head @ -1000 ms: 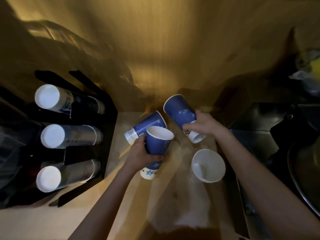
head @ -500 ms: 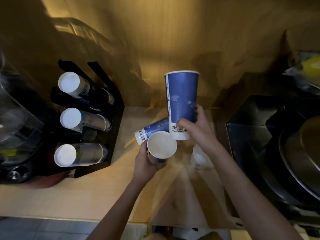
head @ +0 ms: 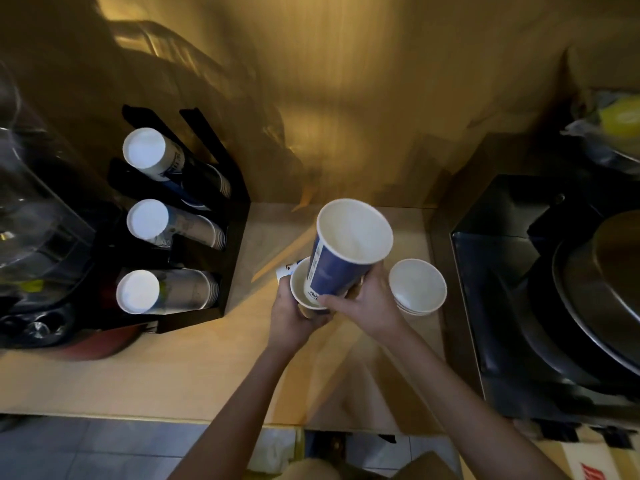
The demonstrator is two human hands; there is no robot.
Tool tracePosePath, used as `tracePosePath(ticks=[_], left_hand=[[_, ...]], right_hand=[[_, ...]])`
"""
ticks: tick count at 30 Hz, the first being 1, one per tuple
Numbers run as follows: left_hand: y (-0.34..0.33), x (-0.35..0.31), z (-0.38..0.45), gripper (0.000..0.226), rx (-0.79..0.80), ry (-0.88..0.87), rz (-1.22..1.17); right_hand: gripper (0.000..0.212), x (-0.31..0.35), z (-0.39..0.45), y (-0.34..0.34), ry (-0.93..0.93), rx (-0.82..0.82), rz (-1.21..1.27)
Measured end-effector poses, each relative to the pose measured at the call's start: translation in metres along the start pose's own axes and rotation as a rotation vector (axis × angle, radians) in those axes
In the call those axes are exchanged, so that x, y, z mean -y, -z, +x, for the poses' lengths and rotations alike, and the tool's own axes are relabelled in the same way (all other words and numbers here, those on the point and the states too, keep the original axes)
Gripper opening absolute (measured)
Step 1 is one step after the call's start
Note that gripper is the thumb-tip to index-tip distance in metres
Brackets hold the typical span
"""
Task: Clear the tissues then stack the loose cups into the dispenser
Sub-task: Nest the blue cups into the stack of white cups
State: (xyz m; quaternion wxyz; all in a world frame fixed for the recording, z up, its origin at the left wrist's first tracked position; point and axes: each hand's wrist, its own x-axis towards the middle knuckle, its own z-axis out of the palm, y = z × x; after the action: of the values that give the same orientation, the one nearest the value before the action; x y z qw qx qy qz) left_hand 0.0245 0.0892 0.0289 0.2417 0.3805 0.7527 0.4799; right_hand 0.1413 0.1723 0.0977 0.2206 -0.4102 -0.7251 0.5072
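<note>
My right hand point(head: 363, 301) grips a tall blue paper cup point(head: 343, 251), mouth up, its base sitting inside the mouth of a second cup point(head: 302, 293). My left hand point(head: 292, 315) holds that second cup from below. Behind them a third blue cup point(head: 285, 270) lies on the counter, mostly hidden. The black cup dispenser point(head: 235, 237) stands at the left with three slanted stacks of cups, white bottoms toward me. No tissues are visible.
A white paper bowl stack point(head: 417, 285) stands just right of my right hand. A black appliance with a large metal pan point(head: 588, 278) fills the right side. A clear-lidded machine point(head: 38, 220) sits far left. The wooden counter's front edge point(head: 138, 415) runs below.
My right hand turned its blue cup from bottom-up to mouth-up and lowered its base into the cup in my left hand. The camera view shifted, showing more counter edge and floor.
</note>
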Motion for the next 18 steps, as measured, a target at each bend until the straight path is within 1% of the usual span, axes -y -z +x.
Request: tracePosePath(ticks=[3, 6, 9, 11, 15, 16, 18], left_hand=[[0.000, 0.000, 0.000, 0.088, 0.007, -0.002, 0.023], [-0.001, -0.001, 0.000, 0.089, -0.003, 0.026, 0.037], [-0.002, -0.002, 0.000, 0.090, -0.003, 0.036, 0.037], [-0.002, -0.002, 0.000, 0.090, 0.003, 0.025, 0.045], [-0.001, -0.001, 0.000, 0.089, 0.008, 0.013, 0.054], [-0.001, 0.000, 0.001, 0.088, 0.005, 0.020, 0.048], [-0.002, 0.001, 0.001, 0.087, -0.001, 0.045, 0.034]], right_hand=[[0.084, -0.006, -0.001, -0.006, 0.044, 0.004, -0.165], [0.081, -0.011, -0.003, -0.007, 0.037, 0.013, -0.175], [0.097, -0.005, -0.008, -0.002, -0.019, 0.071, -0.119], [0.103, -0.002, -0.009, 0.000, 0.017, 0.098, -0.192], [0.096, 0.003, -0.010, 0.000, 0.088, 0.189, -0.525], [0.092, 0.002, -0.011, 0.000, 0.096, 0.197, -0.563], [0.083, 0.003, -0.011, 0.000, 0.113, 0.180, -0.560]])
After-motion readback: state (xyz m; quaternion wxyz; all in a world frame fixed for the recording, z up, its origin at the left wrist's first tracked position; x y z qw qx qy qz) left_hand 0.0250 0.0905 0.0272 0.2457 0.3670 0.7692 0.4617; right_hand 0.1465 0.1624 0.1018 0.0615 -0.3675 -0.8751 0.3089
